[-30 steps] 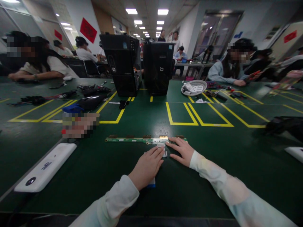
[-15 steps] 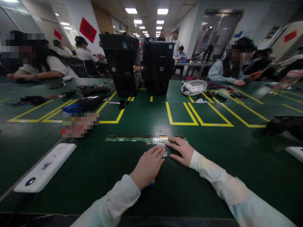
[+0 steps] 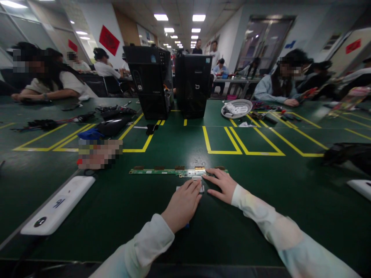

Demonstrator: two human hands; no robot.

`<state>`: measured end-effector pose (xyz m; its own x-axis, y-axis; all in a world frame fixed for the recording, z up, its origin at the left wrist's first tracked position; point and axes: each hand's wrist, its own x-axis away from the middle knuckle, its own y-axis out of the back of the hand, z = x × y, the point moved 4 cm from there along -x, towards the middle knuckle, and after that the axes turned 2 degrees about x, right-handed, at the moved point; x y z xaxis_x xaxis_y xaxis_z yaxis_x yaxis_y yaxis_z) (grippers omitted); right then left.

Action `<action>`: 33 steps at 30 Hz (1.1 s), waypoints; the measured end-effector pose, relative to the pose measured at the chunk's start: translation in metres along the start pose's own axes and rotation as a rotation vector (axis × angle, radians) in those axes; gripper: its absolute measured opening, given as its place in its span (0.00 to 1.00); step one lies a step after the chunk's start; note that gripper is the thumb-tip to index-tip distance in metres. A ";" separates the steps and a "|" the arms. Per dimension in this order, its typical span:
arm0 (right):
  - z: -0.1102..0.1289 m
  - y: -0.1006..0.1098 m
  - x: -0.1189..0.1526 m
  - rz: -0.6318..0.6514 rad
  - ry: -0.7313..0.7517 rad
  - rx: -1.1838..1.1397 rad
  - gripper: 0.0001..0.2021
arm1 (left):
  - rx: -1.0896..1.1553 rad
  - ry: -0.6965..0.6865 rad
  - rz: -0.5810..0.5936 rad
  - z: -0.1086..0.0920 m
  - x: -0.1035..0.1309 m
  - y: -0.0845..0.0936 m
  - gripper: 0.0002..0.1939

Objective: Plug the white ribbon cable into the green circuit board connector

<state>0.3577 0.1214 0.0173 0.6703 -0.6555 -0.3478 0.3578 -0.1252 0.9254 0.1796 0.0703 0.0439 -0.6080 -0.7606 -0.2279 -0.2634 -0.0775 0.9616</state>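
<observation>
A long, thin green circuit board (image 3: 162,171) lies across the green table. Against its right part rest the fingertips of my right hand (image 3: 222,184), whose fingers are spread. Just below the board, my left hand (image 3: 184,202) covers most of a small white piece (image 3: 202,189), with its fingers close together on top. What the left fingers grip, beyond this white piece, is hidden. A bit of blue shows under the left palm.
Two black computer towers (image 3: 150,83) stand at the back, beside a white basket (image 3: 237,108). A white device (image 3: 59,206) lies at the left, near cables and a black and blue item (image 3: 107,127). People sit across the green table (image 3: 261,231).
The view has shifted slightly. My left hand covers more of the blue bit under its palm; my right hand stays on the board.
</observation>
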 end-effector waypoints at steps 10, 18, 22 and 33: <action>0.001 -0.002 -0.001 0.021 -0.024 0.006 0.24 | 0.107 0.068 -0.058 0.018 0.011 0.033 0.22; 0.002 0.001 -0.001 0.061 -0.039 0.006 0.25 | 0.090 0.410 -0.062 0.088 0.102 0.039 0.24; 0.002 0.000 -0.001 0.053 -0.031 0.010 0.24 | 0.028 0.541 -0.143 0.130 0.155 0.032 0.26; 0.025 0.007 -0.007 0.025 0.094 -0.034 0.23 | -0.130 0.550 -0.233 0.150 0.157 0.035 0.27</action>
<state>0.3397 0.1068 0.0299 0.7368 -0.5851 -0.3388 0.3612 -0.0830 0.9288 -0.0381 0.0447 0.0189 -0.0600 -0.9329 -0.3551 -0.2282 -0.3335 0.9147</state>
